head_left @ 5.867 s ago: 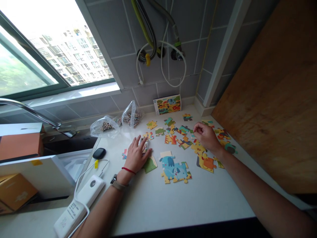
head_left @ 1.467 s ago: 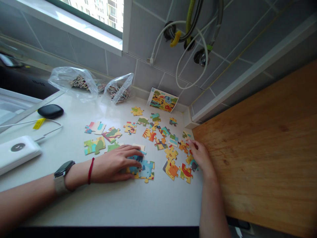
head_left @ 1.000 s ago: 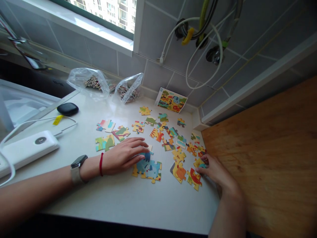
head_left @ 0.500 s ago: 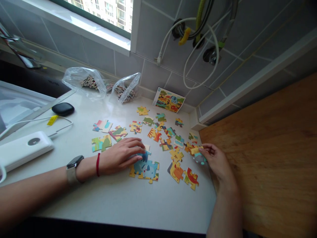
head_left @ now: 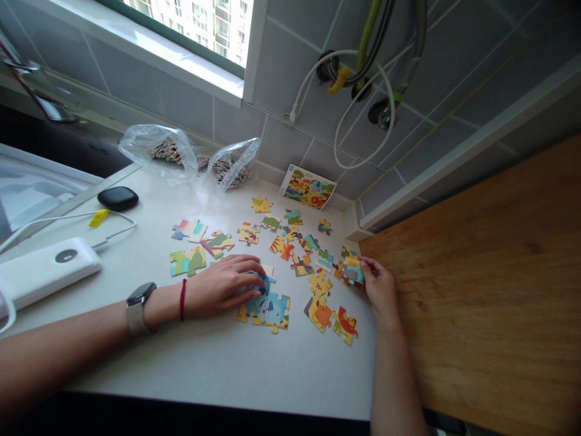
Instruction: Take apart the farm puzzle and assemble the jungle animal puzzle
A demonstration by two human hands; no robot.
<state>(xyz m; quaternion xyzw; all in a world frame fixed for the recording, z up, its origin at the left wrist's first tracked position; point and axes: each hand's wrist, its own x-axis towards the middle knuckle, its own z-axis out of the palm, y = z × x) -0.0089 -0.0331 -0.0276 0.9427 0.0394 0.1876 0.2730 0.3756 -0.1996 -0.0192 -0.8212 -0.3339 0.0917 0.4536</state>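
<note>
My left hand (head_left: 227,281) lies palm down with its fingers stretched out over a joined block of blue elephant puzzle pieces (head_left: 275,310). The fingertips rest on its upper part and hide some of it. At the right edge of the counter, my right hand (head_left: 382,290) pinches a yellow and teal puzzle piece (head_left: 353,271) between thumb and fingers, above other pieces. Near it lie a yellow piece (head_left: 320,283), an orange piece (head_left: 319,313) and a red piece (head_left: 345,326). Several more loose pieces, among them a tiger-striped one (head_left: 281,247), are spread farther back.
A picture card (head_left: 309,186) leans on the tiled wall. Two clear bags (head_left: 157,136) (head_left: 247,151) of pieces stand behind. At left are a white power bank (head_left: 45,275), its cable and a black case (head_left: 118,198). A wooden panel (head_left: 476,290) borders the right side.
My right hand has moved slightly left with its puzzle piece, which is turned so more of its printed face shows. My left hand stays on the elephant block. The view has shifted a little.
</note>
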